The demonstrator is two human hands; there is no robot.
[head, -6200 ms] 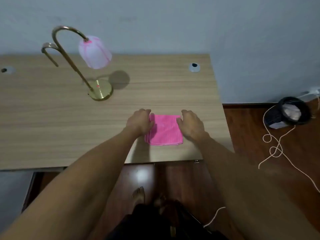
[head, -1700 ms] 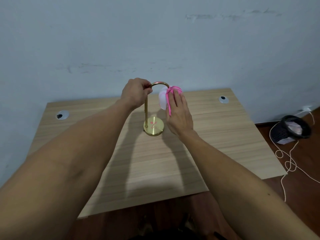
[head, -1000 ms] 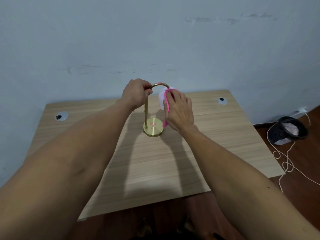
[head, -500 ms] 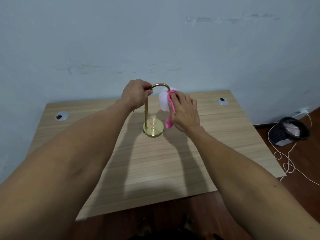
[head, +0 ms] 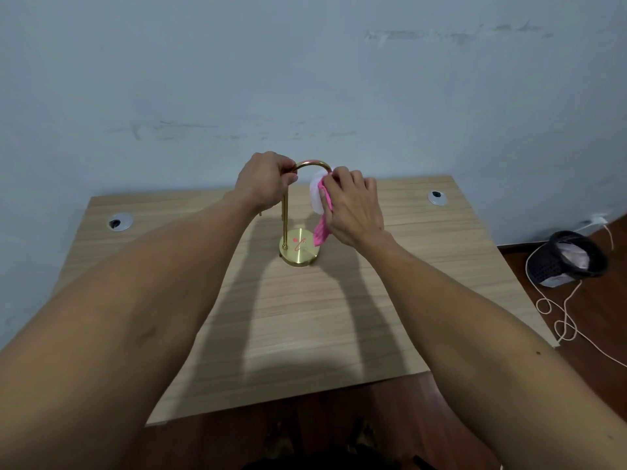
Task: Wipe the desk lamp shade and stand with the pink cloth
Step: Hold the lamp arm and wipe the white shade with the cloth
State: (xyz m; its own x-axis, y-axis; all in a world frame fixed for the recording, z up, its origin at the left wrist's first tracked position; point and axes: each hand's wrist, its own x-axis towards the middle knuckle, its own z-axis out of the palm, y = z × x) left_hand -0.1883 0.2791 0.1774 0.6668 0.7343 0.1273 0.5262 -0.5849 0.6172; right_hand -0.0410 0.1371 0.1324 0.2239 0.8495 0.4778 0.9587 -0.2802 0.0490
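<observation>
A brass desk lamp stands mid-desk with a round base (head: pixel 299 250), a thin upright stand (head: pixel 285 215) and an arched neck. Its white shade (head: pixel 315 196) hangs from the right end of the arch. My left hand (head: pixel 265 182) is closed around the top of the stand where the arch begins. My right hand (head: pixel 353 206) presses the pink cloth (head: pixel 321 232) against the right side of the shade and covers most of it. A tail of cloth hangs down toward the base.
The wooden desk (head: pixel 305 317) meets a pale blue wall and has cable grommets at the back left (head: pixel 119 221) and back right (head: pixel 437 197). On the floor at right sit a black basket (head: pixel 566 258) and a loose white cord (head: pixel 559 320).
Since the earliest frame I took the cloth off the desk and brought it to the lamp. Over the last second my right hand has shifted right around the shade; the left keeps its grip.
</observation>
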